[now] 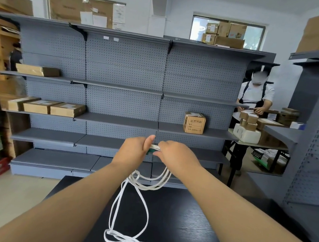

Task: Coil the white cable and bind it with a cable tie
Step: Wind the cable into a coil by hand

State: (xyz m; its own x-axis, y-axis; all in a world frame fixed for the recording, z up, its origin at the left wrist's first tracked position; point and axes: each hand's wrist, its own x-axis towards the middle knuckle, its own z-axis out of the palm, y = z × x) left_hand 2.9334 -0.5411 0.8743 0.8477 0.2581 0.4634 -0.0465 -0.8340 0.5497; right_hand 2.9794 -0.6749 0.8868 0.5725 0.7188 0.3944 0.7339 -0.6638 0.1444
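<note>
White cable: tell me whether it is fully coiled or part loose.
Part loose. The white cable has a few loops gathered between both hands; long strands hang down, trailing over the black table.

black table (pixel 183 222) bare beside trailing white cable (pixel 118 201)

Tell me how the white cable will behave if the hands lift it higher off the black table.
The white cable is probably floppy: its loops sag freely below the left hand and right hand. It looks light, since thin strands hang without strain. The loose tail on the black table would likely trail and could tangle, as it already crosses itself.
</note>
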